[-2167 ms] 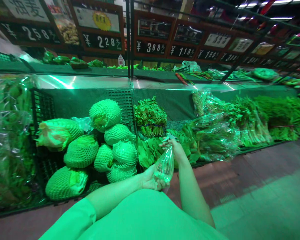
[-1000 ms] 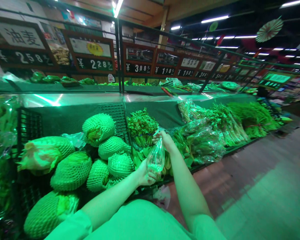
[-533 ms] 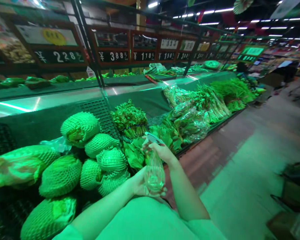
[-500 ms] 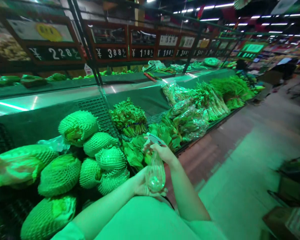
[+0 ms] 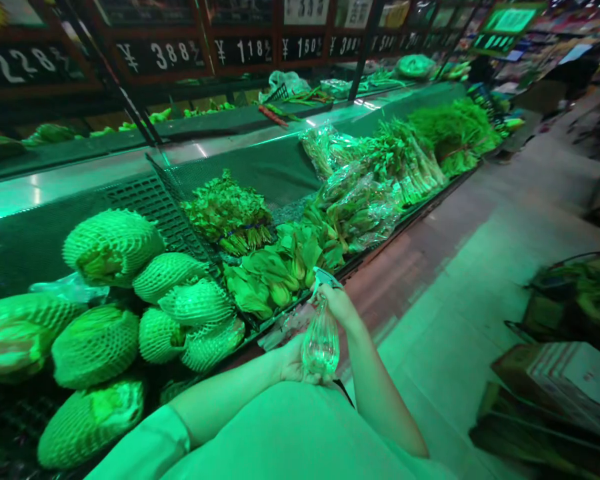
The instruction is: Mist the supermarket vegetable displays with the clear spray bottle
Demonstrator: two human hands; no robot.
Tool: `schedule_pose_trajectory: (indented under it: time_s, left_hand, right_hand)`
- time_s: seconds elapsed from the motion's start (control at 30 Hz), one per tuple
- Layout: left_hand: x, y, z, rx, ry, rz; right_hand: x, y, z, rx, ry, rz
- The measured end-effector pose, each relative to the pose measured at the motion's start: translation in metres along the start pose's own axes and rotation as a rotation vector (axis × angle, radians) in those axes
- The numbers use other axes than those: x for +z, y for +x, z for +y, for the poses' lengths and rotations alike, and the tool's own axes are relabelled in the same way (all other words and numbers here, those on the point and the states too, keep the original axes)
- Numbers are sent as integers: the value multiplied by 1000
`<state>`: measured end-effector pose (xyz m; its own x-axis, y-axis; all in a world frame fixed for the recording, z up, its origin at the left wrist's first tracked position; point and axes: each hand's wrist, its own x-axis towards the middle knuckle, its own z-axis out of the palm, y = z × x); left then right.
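I hold a clear plastic spray bottle (image 5: 321,337) in front of my belly, beside a produce counter under green light. My left hand (image 5: 293,360) cups the bottle's base from below, fingers wrapped round it. My right hand (image 5: 336,303) grips its neck and white spray head (image 5: 326,279), which points left at loose leafy greens (image 5: 275,267). A bundle of darker leafy herbs (image 5: 227,210) lies behind the greens. Left of them, several cabbages in foam netting (image 5: 113,247) are piled.
Bagged greens (image 5: 355,200) and bundled stalk vegetables (image 5: 450,133) run along the counter to the right. Price boards (image 5: 163,57) hang above an upper shelf. The tiled aisle (image 5: 480,267) lies at my right, with cardboard boxes (image 5: 565,380) and a crate of greens (image 5: 585,293) on it.
My view has swung right and down along the counter. Both hands kept hold of the bottle and sank a little closer to my body. Boxes on the aisle floor came into view.
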<state>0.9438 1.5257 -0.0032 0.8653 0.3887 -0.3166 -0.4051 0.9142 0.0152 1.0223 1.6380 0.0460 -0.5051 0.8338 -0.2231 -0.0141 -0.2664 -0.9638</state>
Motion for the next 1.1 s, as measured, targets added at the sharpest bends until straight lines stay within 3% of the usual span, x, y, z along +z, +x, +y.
schedule_pose_trajectory:
  time_s: [0.1,0.27,0.53,0.8,1.1]
  left_hand:
    - [-3,11,-3,-65,-61,21]
    - [-3,33,-9,-46,-150,32]
    - [13,58,-14,-32,-244,36]
    - [29,85,-14,13,-281,73]
    - [47,107,-12,127,-291,140]
  right_hand:
    - [-5,-5,1,-3,73,-74]
    - [-13,-8,7,69,120,-194]
    - [-51,3,42,118,161,-86]
    - [-89,-8,24,229,330,-173]
    - [-117,6,30,299,343,-53]
